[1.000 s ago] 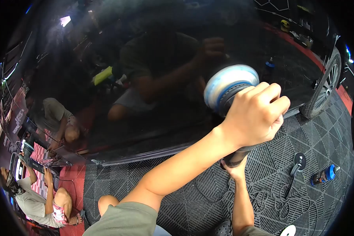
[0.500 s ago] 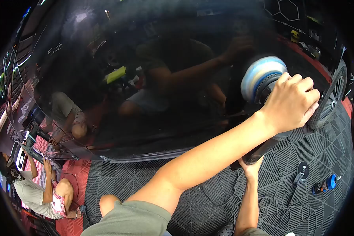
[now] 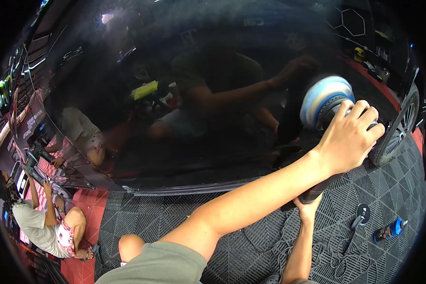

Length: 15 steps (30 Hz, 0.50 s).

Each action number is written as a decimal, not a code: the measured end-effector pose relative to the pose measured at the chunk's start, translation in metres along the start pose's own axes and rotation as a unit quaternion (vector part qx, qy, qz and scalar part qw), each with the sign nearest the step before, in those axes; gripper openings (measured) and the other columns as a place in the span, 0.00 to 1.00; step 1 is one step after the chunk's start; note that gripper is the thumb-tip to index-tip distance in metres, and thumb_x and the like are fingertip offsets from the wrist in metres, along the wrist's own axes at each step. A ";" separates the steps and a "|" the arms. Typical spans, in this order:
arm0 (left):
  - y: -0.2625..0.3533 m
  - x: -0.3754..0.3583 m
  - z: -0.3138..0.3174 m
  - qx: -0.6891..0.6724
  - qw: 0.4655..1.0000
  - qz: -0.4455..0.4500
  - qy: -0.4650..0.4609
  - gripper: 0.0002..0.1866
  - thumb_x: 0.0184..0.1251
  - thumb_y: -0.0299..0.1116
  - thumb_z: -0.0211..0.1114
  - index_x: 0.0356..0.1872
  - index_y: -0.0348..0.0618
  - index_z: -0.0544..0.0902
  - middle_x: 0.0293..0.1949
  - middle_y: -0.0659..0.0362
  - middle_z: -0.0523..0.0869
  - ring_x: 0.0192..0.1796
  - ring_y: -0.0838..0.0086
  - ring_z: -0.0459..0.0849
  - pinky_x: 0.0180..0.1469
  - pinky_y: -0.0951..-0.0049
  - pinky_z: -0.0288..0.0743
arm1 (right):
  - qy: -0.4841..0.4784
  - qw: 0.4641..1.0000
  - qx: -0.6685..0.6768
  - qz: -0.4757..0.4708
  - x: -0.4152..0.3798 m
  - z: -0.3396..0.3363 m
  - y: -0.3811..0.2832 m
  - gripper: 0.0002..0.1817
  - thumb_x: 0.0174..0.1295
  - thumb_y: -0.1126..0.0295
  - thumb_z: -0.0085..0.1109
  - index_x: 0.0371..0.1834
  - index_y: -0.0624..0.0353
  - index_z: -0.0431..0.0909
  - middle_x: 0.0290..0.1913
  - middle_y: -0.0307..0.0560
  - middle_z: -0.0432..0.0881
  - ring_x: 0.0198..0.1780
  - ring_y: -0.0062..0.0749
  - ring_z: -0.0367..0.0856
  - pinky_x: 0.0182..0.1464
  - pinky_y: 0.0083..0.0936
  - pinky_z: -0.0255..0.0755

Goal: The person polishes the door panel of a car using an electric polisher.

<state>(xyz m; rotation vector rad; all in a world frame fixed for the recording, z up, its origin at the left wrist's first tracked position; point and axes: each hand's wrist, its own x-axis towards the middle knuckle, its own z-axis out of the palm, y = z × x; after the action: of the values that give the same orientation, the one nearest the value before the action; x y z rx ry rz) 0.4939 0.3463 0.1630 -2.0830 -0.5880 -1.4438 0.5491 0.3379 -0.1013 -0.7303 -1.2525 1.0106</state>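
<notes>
Shifted rightward along the car's black side since the frame one second ago: one polisher (image 3: pixel 329 108), now nearer the wheel (image 3: pixel 396 130), with both our arms carried along with it. Polisher, one, dark-bodied, its round pad (image 3: pixel 323 94) white and blue and blurred at the edge; located at the right part of the black panel (image 3: pixel 199 156), whether pressed on it or just off it we cannot tell. Left grip (image 3: pixel 349 137), grasping the polisher's head from above, knuckles raised and fingers curled over it. Right grip (image 3: pixel 309 207), grasping the rear end of the dark handle, below our left forearm. Panel, glossy, bearing reflections of our arm, a seated figure and a yellow-green item. Wheel, one, spoked, right of the polisher and well apart from our left fingers. Floor tiles (image 3: pixel 175 213), dark grey, ribbed, below the panel. Cord (image 3: pixel 288 246), dark, lying in loops near our right forearm. Disc (image 3: pixel 362 213), black with white lettering, on the tiles right of the cord. Bottle (image 3: pixel 387 232), dark with blue top, just beside the disc. Farther out, at our left: red flooring (image 3: pixel 91 203), and one co-worker (image 3: pixel 39 229), pale shirt and patterned shorts, seated low, both hands at a dark power tool (image 3: pixel 37 177).
</notes>
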 end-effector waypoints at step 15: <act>-0.016 -0.008 -0.103 -0.010 0.996 -0.035 0.076 0.12 0.42 0.31 0.74 0.29 0.51 0.81 0.35 0.62 0.77 0.38 0.68 0.77 0.41 0.66 0.65 | -0.085 0.993 -0.042 -0.074 -0.015 0.047 -0.013 0.47 0.35 0.75 0.73 0.63 0.62 0.58 0.50 0.47 0.71 0.49 0.33 0.71 0.54 0.29 0.68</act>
<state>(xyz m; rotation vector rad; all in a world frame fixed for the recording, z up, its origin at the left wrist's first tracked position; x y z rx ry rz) 0.4082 0.2920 0.1872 -1.9631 -0.5935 -1.6370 0.5054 0.3152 -0.0865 -0.6152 -1.4821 0.9174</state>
